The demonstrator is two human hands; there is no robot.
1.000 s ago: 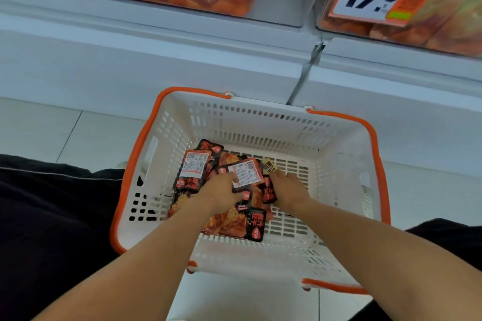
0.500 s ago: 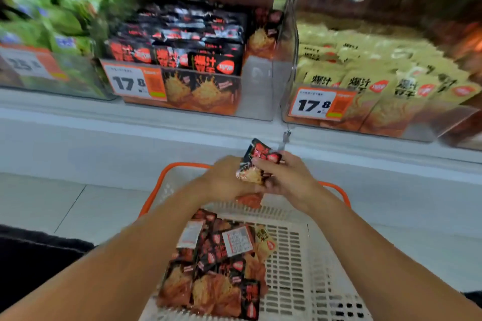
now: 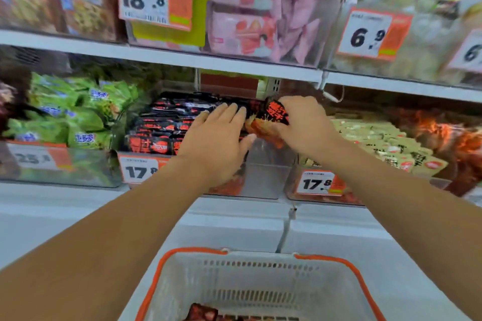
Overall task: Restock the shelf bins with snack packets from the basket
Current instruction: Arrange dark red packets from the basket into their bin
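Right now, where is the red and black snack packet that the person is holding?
In the head view, the snack packet is right of centre, gripped by the right hand over the right end of the black-packet bin, beside the open left hand.

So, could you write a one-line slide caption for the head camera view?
Right hand holds a black-and-red snack packet over the matching shelf bin; open left hand reaches beside it, above the basket.

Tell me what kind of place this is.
Most likely a shop's snack aisle: price tags clipped to clear shelf bins stocked with packets, and a shopping basket on the floor below.
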